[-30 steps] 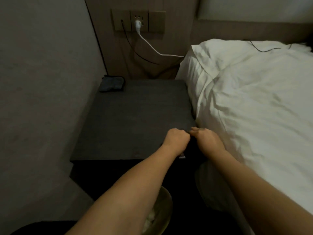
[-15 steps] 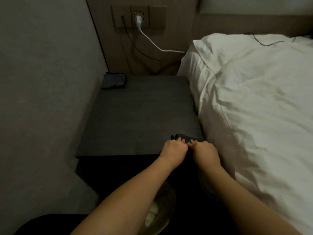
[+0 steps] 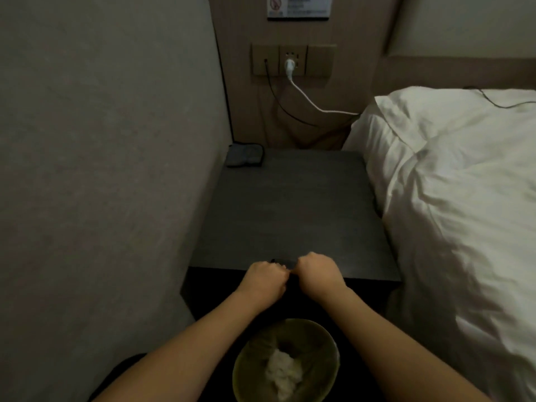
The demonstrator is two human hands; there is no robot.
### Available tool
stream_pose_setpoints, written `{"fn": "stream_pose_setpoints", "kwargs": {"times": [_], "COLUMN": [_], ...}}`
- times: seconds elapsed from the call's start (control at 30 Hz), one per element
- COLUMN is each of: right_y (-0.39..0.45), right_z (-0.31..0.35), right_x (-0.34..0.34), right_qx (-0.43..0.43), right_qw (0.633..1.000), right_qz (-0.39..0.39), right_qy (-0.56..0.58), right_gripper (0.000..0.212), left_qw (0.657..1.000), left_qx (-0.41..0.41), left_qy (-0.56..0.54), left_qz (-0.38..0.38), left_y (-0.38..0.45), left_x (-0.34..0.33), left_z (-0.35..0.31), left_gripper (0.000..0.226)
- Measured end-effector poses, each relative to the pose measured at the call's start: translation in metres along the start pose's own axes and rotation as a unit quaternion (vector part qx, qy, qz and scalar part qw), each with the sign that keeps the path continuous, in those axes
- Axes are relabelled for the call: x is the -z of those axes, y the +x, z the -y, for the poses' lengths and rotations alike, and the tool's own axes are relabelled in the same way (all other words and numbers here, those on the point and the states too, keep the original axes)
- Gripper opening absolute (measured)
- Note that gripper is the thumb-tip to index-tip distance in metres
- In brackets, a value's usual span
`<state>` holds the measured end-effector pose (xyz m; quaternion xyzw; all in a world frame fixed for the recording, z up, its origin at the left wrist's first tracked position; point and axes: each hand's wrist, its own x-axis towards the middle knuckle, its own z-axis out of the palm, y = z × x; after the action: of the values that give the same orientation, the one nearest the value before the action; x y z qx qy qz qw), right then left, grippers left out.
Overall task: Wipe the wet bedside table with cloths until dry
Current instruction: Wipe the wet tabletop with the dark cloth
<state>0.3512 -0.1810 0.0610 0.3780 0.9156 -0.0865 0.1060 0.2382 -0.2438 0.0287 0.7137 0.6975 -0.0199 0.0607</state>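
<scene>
Nearest the camera, a round bin [image 3: 285, 361] with crumpled white paper inside sits on the floor between the person's forearms. Above it, the left hand [image 3: 264, 281] and right hand [image 3: 317, 274] are side by side at the front edge of the dark table [image 3: 287, 210], both with curled fingers gripping a dark cloth [image 3: 282, 262] that barely shows between them. At the table's far left corner lies a folded grey cloth [image 3: 246, 155]. A white bed [image 3: 452, 181] is just beside the table on the right, and a white plug [image 3: 290, 65] sits in the wall socket beyond.
</scene>
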Motion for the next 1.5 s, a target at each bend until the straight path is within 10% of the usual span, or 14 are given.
{"fn": "stream_pose_setpoints", "kwargs": {"times": [0.17, 0.53, 1.0, 1.3, 1.5], "right_y": [0.041, 0.030, -0.011, -0.032, -0.048], "right_z": [-0.006, -0.012, -0.097, -0.150, -0.130], "right_x": [0.037, -0.019, 0.016, -0.027, -0.032], "right_qx": [0.016, 0.010, 0.002, -0.091, -0.120], "right_qw": [0.997, 0.999, 0.998, 0.994, 0.990], "right_qz": [-0.068, -0.032, -0.057, -0.061, -0.072], "right_qy": [-0.028, 0.012, -0.022, -0.014, 0.019], "right_gripper": [0.028, 0.029, 0.037, 0.043, 0.035], "left_qw": [0.995, 0.997, 0.988, 0.996, 0.995], "left_qx": [0.023, 0.066, -0.065, -0.090, -0.093], "left_qy": [-0.025, 0.014, -0.040, -0.021, -0.036], "left_qz": [-0.095, -0.029, -0.135, 0.019, -0.029], "left_y": [0.028, 0.025, 0.069, 0.121, 0.097], "left_x": [0.031, -0.021, -0.006, -0.016, -0.024], "left_z": [0.032, 0.015, -0.055, -0.111, -0.112], "left_gripper": [0.029, 0.025, 0.018, 0.032, 0.029]}}
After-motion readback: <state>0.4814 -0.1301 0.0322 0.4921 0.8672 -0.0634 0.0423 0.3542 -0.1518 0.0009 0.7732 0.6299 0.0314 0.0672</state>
